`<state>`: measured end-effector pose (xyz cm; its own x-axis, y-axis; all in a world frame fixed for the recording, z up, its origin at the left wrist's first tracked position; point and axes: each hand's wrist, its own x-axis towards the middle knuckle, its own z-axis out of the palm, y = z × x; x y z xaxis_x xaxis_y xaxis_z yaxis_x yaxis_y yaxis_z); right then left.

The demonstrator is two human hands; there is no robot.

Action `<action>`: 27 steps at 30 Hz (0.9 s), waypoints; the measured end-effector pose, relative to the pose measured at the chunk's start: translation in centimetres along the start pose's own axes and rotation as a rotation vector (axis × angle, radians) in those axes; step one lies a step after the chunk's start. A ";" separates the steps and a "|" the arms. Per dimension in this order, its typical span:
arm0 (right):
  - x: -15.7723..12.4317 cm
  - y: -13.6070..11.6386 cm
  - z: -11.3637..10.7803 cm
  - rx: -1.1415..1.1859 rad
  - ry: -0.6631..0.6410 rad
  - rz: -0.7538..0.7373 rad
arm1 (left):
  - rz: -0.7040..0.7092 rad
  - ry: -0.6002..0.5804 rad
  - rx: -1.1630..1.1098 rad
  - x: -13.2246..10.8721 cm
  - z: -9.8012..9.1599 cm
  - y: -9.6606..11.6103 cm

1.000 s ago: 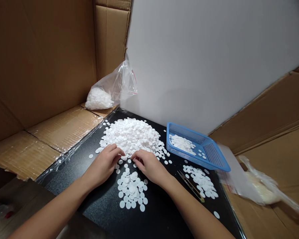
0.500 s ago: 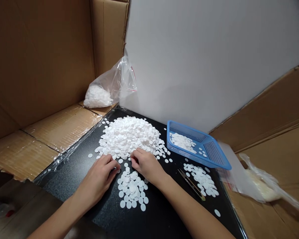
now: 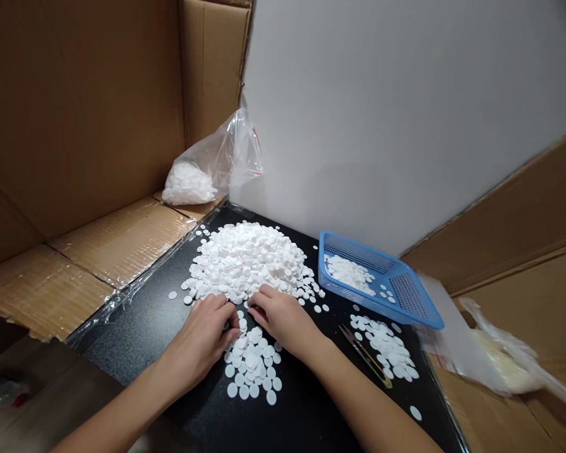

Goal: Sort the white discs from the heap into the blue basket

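A large heap of white round discs (image 3: 249,255) lies on the black table, with a smaller spread of discs (image 3: 252,365) nearer to me. My left hand (image 3: 214,327) rests between the two, its fingers curled and the thumb bent in beside the small spread's upper left edge. Opposite it, my right hand (image 3: 276,314) touches the near edge of the heap with bent fingers, thumb and index drawn close. Whatever the fingertips of either hand hold is hidden or too small to make out.
At the right stands a blue plastic basket (image 3: 382,308) holding discs. Tweezers (image 3: 365,355) lie beside another group of discs (image 3: 389,349). A clear bag of discs (image 3: 188,182) leans in the back corner. Cardboard walls (image 3: 80,113) and a white panel (image 3: 382,113) enclose the table.
My left hand has shifted a little to the right, toward the top of the small spread. My right hand stays almost in place. The whole view has tilted slightly.
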<state>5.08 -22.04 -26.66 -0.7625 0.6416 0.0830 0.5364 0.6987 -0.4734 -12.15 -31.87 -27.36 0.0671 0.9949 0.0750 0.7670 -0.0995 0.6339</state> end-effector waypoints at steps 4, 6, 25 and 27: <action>0.5 -0.4 0.4 -0.019 -0.006 -0.005 | -0.031 0.006 -0.036 0.4 -0.6 0.1; 0.7 -0.5 0.5 0.002 0.011 0.019 | -0.057 0.033 -0.007 0.7 -0.7 0.0; -0.1 -0.5 -0.4 0.284 -0.023 0.079 | -0.027 0.212 0.000 -1.0 -1.4 -2.6; -0.1 -1.0 0.1 0.316 -0.028 0.049 | -0.030 0.211 0.009 -1.5 -1.4 -2.8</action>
<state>4.58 -22.77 -26.25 -0.7505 0.6602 0.0312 0.4374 0.5314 -0.7254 -15.31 -33.11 -28.19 -0.0903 0.9721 0.2164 0.7723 -0.0689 0.6315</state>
